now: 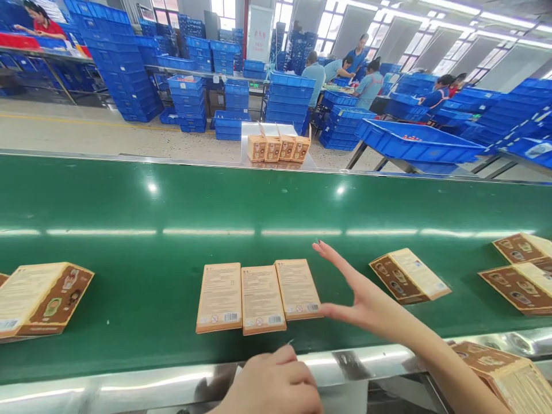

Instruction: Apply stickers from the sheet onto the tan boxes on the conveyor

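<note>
Three cream boxes stand or lie side by side on the green conveyor belt: a left one [219, 296], a middle one [263, 299] and a right one [297, 287], with printed text and barcodes facing up. My right hand [353, 293] is at the right box, thumb near its lower right corner, fingers stretched out and apart. Below the middle box, over the metal edge, my left hand [278, 382] has its fingers curled; a small clear thing shows at its fingertips, too small to name.
More brown and cream boxes lie on the belt at left [38, 299] and right [409, 276]. One box [504, 374] is at the lower right. Beyond the belt, four open boxes sit on a metal stand [248, 129]. Blue crates [288, 98] and several people are farther back.
</note>
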### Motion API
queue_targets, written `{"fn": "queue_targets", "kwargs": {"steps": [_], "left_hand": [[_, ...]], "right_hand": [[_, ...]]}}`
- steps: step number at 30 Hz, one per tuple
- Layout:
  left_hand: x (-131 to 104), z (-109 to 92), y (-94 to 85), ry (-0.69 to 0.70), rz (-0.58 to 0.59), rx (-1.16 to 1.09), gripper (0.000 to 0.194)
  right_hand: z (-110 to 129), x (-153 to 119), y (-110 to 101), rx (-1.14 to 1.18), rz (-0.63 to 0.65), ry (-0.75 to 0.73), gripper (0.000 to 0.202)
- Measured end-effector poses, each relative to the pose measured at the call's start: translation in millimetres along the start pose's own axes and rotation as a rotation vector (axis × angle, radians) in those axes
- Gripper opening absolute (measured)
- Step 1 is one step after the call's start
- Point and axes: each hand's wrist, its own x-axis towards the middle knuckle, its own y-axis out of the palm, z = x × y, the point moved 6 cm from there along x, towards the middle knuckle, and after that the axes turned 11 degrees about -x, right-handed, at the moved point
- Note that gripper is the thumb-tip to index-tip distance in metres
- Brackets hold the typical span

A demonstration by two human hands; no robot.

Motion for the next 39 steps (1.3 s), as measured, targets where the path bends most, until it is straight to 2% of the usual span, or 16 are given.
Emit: {"fn": "queue_targets", "kwargs": {"steps": [2, 4, 7, 11, 18, 21, 26, 30, 32, 34, 36, 39], "left_hand": [[7, -9, -11.9, 0.138, -0.202, 0.146, 0.029], [12, -13, -18.5, 0.198, -0.275, 0.270, 0.034], [18, -7, -19.5, 0.147, -0.172, 0.314, 0.032], [19, -1, -10.8, 0.103, -0.009, 0.279, 0.029], [35, 2, 10.4, -0.022, 0.196, 0.178, 0.024], [42, 2, 14.3, -0.043, 0.199, 0.133, 0.021], [51, -1, 17.0, -0.054, 0.222, 0.100, 0.020], [59, -3, 18.2, -0.060, 0.235, 0.100, 0.020], [62, -3, 18.2, -0.048, 0.223, 0.075, 0.019], [61, -6, 14.8, -0.016, 0.204, 0.009, 0.018], [56, -8, 8.7, -0.050, 0.231, -0.103, 0.017], [42, -4, -3.9, -0.316, 0.330, -0.313, 0.013]], "right_hand": [[-9, -3, 3, 0.284, -0.123, 0.168, 0.072], [-19, -6, 12, 0.507, -0.231, 0.327, 0.059], [-24, -9, 28, 0.685, -0.344, 0.466, 0.052], [-23, -15, 37, 0.756, -0.453, 0.537, 0.050], [-32, -24, 28, 0.642, -0.531, 0.574, 0.043], [-34, -27, 24, 0.540, -0.566, 0.544, 0.041], [-33, -31, 13, 0.237, -0.639, 0.523, 0.041], [-48, -32, -1, 0.131, -0.697, 0.572, 0.059], [-57, -34, -10, 0.120, -0.719, 0.555, 0.058], [-59, -36, -20, 0.097, -0.689, 0.463, 0.054], [-50, -35, -27, -0.036, -0.540, 0.259, 0.061], [-37, -29, -22, -0.373, -0.185, -0.040, 0.096]]}}
